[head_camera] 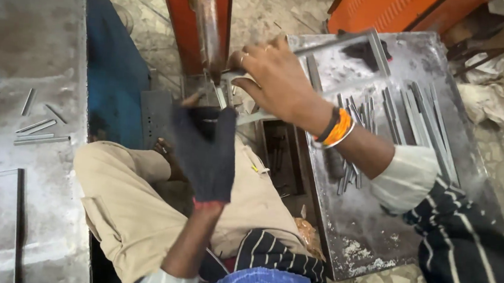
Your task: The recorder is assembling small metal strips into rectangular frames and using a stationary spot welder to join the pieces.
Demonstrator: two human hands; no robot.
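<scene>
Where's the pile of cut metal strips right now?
In the head view, the strips lie on the grey metal table at the person's right, just beyond the bare right hand and wrist.

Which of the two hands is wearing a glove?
The left hand, nearer the body over the tan trousers, wears a dark knit glove. The right hand is bare, with an orange band at its wrist.

Left of the hands, short metal offcuts (35, 131) lie on a grey bench (29, 31); right, long strips (422, 121) rest on a steel tray (364, 226).
</scene>
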